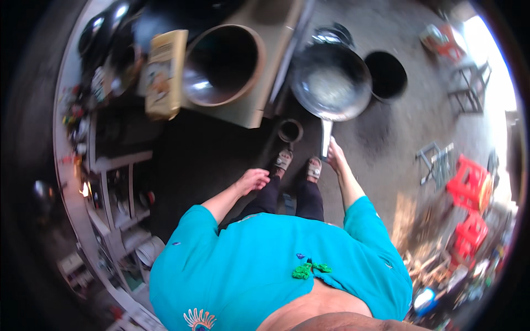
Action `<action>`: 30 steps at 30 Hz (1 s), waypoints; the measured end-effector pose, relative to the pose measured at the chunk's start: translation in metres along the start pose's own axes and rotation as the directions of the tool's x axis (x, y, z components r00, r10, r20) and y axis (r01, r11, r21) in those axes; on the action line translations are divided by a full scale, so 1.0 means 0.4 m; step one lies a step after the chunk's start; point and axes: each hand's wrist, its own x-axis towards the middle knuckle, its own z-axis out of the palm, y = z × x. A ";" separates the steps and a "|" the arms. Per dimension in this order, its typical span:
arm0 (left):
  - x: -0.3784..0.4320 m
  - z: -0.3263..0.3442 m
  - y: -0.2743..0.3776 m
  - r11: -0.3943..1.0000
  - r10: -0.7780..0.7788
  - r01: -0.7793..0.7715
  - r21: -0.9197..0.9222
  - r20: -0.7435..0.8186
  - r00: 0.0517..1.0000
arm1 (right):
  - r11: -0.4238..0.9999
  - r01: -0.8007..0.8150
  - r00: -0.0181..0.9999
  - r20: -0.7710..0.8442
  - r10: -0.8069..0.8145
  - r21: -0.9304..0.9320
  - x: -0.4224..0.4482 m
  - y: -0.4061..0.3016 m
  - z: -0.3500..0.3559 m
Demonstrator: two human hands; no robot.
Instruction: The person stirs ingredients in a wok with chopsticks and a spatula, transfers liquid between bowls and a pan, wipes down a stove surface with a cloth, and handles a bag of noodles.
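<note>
My right hand (334, 154) is closed around the handle of a metal frying pan (331, 80), held out in front of me over the floor. Something pale lies in the middle of the pan; blur hides what it is. My left hand (253, 181) hangs free near my left thigh, its fingers loosely bent and holding nothing. Ahead on the left, a large round dark vessel (223, 66) with a brownish rim is at a counter or stove top (258, 109). Beside that vessel stands a tan printed packet (165, 74).
A dark bucket-like container (386, 76) is beyond the pan. A small round vessel (290, 131) is near my feet. Red plastic stools (470, 182) and folding stools (434, 163) stand at the right. A shelf unit (120, 161) runs along the left; firewood (426, 265) lies at lower right.
</note>
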 end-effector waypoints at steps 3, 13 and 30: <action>-0.190 -0.070 -0.008 0.994 0.048 -0.076 -0.076 -0.321 0.946 | 0.894 -0.073 0.688 -0.672 -0.275 -0.442 -0.086 0.010 0.195; -0.502 -0.434 0.308 0.526 0.534 -0.836 -0.156 -0.704 0.467 | 0.138 -0.470 0.745 -0.476 -0.467 -0.872 -0.293 0.119 0.275; -0.580 -0.952 0.765 0.527 0.708 -0.846 -0.074 -0.513 0.486 | 0.158 0.520 0.770 0.380 -0.512 -0.840 0.578 0.216 1.668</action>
